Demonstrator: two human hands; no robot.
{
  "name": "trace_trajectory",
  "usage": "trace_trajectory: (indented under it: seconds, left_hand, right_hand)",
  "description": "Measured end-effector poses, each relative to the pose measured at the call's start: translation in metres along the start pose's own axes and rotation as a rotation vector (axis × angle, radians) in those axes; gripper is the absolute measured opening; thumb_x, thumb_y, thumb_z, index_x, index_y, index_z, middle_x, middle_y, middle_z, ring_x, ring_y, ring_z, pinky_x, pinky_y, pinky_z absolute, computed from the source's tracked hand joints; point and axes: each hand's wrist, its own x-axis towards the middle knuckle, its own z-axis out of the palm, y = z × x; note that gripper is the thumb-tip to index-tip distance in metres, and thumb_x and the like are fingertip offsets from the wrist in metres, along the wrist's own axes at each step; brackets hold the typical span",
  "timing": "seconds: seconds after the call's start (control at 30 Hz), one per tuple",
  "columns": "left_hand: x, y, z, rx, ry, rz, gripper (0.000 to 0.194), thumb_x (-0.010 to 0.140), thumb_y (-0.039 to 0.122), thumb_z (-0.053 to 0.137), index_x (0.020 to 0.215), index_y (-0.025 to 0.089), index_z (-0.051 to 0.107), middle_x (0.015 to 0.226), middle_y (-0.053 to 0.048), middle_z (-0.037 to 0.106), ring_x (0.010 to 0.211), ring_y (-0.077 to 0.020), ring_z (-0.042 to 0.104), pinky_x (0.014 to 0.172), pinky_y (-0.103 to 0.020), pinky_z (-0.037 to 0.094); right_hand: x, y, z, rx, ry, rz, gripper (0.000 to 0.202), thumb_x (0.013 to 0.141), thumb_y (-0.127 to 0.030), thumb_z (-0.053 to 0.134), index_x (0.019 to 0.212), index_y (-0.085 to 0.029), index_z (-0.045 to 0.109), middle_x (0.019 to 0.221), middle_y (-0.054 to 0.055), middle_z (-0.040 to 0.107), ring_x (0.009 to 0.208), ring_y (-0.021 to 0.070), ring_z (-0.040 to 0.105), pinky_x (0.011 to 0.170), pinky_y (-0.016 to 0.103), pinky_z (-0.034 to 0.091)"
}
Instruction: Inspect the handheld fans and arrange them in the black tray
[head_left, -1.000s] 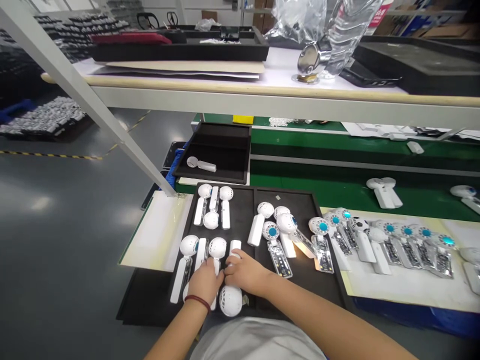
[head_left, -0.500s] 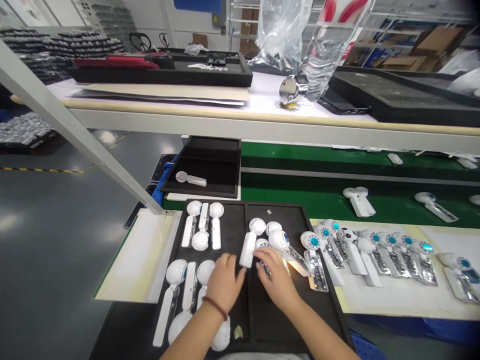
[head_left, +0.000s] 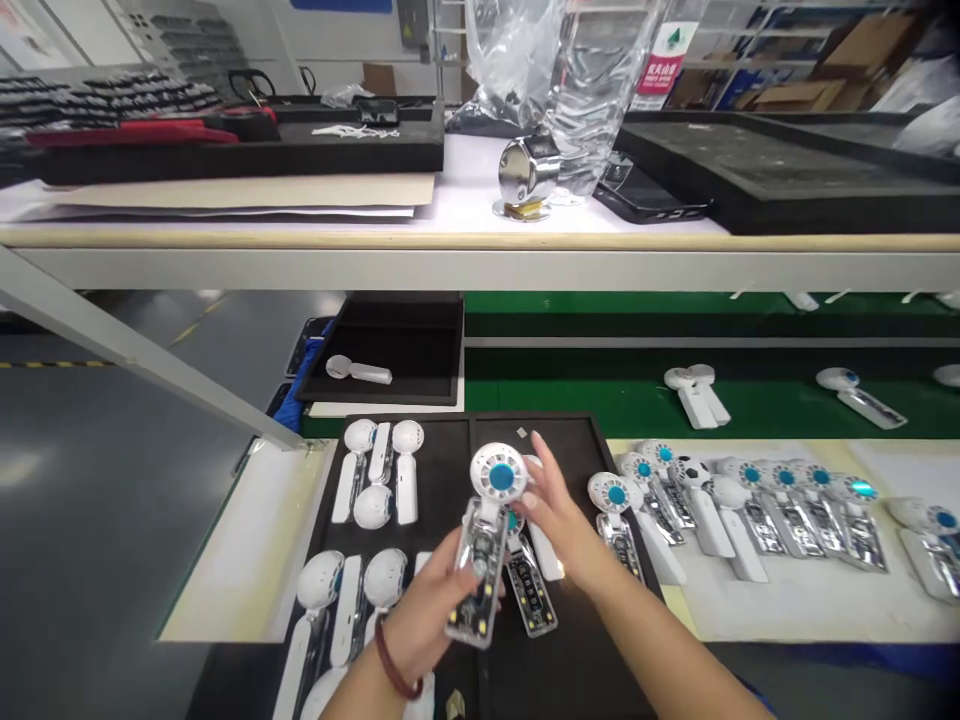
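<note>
My left hand (head_left: 431,610) is closed around the clear handle of a small fan (head_left: 480,575), whose white round head with a blue centre faces up. My right hand (head_left: 559,515) is beside that head, fingers apart, its fingertips close to the head's right edge; whether they touch it I cannot tell. Under and between the hands, another fan with a clear handle (head_left: 531,590) and a white one lie in the black tray (head_left: 592,655). Several white fans (head_left: 406,485) lie in the tray's left part, and one with a blue centre (head_left: 616,510) is at its right edge.
Several fans (head_left: 791,510) stand in a row on the pale sheet to the right. Behind is a green conveyor (head_left: 570,385) carrying more fans. A black tray (head_left: 405,330) with one fan sits at the back left. A shelf (head_left: 337,265) crosses above, holding trays and a bottle.
My left hand now holds a fan lifted above the tray, its clear side showing. My right hand has risen beside the fan's head. The whole view has shifted a little.
</note>
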Motion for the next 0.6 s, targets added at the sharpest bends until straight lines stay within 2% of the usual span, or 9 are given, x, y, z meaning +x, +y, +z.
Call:
trace_trajectory:
  seconds: [0.03, 0.1, 0.2, 0.3, 0.4, 0.47, 0.5, 0.53, 0.6]
  left_hand:
    - [-0.011, 0.005, 0.008, -0.165, -0.051, 0.005, 0.047, 0.076, 0.038, 0.054, 0.117, 0.02, 0.042, 0.102, -0.009, 0.059, 0.074, -0.015, 0.057, 0.063, -0.026, 0.044]
    - [-0.027, 0.012, 0.022, -0.396, -0.116, 0.031, 0.044, 0.071, 0.035, 0.063, 0.11, 0.02, 0.049, 0.094, -0.007, 0.06, 0.069, -0.012, 0.055, 0.061, -0.024, 0.04]
    - [-0.039, 0.014, 0.032, -0.487, -0.185, 0.066, 0.039, 0.071, 0.035, 0.065, 0.105, 0.02, 0.054, 0.086, -0.006, 0.06, 0.069, -0.0116, 0.055, 0.06, -0.023, 0.039]
    - [-0.044, 0.012, 0.036, -0.55, -0.268, 0.073, 0.045, 0.068, 0.038, 0.066, 0.108, 0.02, 0.054, 0.091, -0.007, 0.059, 0.068, -0.0124, 0.056, 0.061, -0.025, 0.04]
    - [-0.047, 0.012, 0.045, -0.677, -0.271, 0.083, 0.042, 0.071, 0.036, 0.063, 0.109, 0.021, 0.054, 0.095, -0.007, 0.058, 0.073, -0.0144, 0.055, 0.061, -0.027, 0.042]
    - [-0.047, 0.017, 0.054, -0.817, -0.219, 0.064, 0.035, 0.076, 0.037, 0.057, 0.106, 0.018, 0.057, 0.098, -0.008, 0.058, 0.077, -0.0155, 0.054, 0.06, -0.027, 0.043]
    - [-0.047, 0.02, 0.058, -0.882, -0.186, 0.046, 0.034, 0.079, 0.038, 0.052, 0.104, 0.016, 0.058, 0.099, -0.009, 0.057, 0.078, -0.0159, 0.053, 0.06, -0.027, 0.044]
    - [-0.046, 0.024, 0.061, -0.931, -0.162, 0.028, 0.036, 0.081, 0.039, 0.048, 0.103, 0.014, 0.059, 0.099, -0.01, 0.058, 0.077, -0.016, 0.053, 0.06, -0.027, 0.044]
    - [-0.044, 0.033, 0.066, -0.979, -0.116, 0.023, 0.039, 0.083, 0.042, 0.043, 0.102, 0.013, 0.06, 0.098, -0.011, 0.058, 0.077, -0.0167, 0.052, 0.06, -0.028, 0.044]
  right_hand:
    - [0.001, -0.011, 0.009, 0.167, -0.065, 0.041, 0.071, 0.077, -0.051, 0.052, 0.134, -0.033, 0.012, 0.128, 0.009, 0.042, 0.111, 0.0248, 0.048, 0.087, 0.043, 0.041]
    - [-0.001, -0.03, 0.024, 0.373, -0.116, 0.114, 0.065, 0.076, -0.051, 0.053, 0.129, -0.03, 0.021, 0.104, 0.007, 0.058, 0.09, 0.0238, 0.06, 0.071, 0.038, 0.047]
    - [-0.011, -0.051, 0.038, 0.437, -0.078, 0.2, 0.058, 0.075, -0.054, 0.053, 0.121, -0.029, 0.028, 0.076, 0.002, 0.062, 0.069, 0.0204, 0.062, 0.056, 0.029, 0.045]
    - [-0.022, -0.065, 0.043, 0.415, -0.041, 0.245, 0.055, 0.074, -0.054, 0.055, 0.118, -0.03, 0.031, 0.075, -0.001, 0.06, 0.062, 0.0156, 0.059, 0.051, 0.024, 0.043]
    - [-0.023, -0.071, 0.04, 0.342, -0.086, 0.312, 0.056, 0.075, -0.058, 0.05, 0.121, -0.032, 0.029, 0.086, 0.001, 0.061, 0.056, 0.0136, 0.057, 0.044, 0.022, 0.039]
    - [-0.018, -0.065, 0.03, 0.296, -0.129, 0.267, 0.059, 0.077, -0.064, 0.039, 0.127, -0.034, 0.025, 0.1, 0.004, 0.06, 0.068, 0.0166, 0.06, 0.052, 0.026, 0.045]
    - [-0.015, -0.058, 0.021, 0.239, -0.127, 0.21, 0.06, 0.079, -0.065, 0.034, 0.13, -0.035, 0.022, 0.109, 0.004, 0.057, 0.081, 0.0189, 0.06, 0.062, 0.031, 0.047]
    - [-0.012, -0.047, 0.011, 0.126, -0.097, 0.143, 0.062, 0.08, -0.064, 0.033, 0.132, -0.035, 0.018, 0.12, 0.005, 0.051, 0.098, 0.0211, 0.055, 0.076, 0.037, 0.046]
    - [-0.008, -0.019, -0.016, -0.299, 0.008, 0.064, 0.069, 0.079, -0.057, 0.04, 0.137, -0.032, 0.011, 0.136, 0.007, 0.034, 0.122, 0.0257, 0.034, 0.095, 0.045, 0.033]
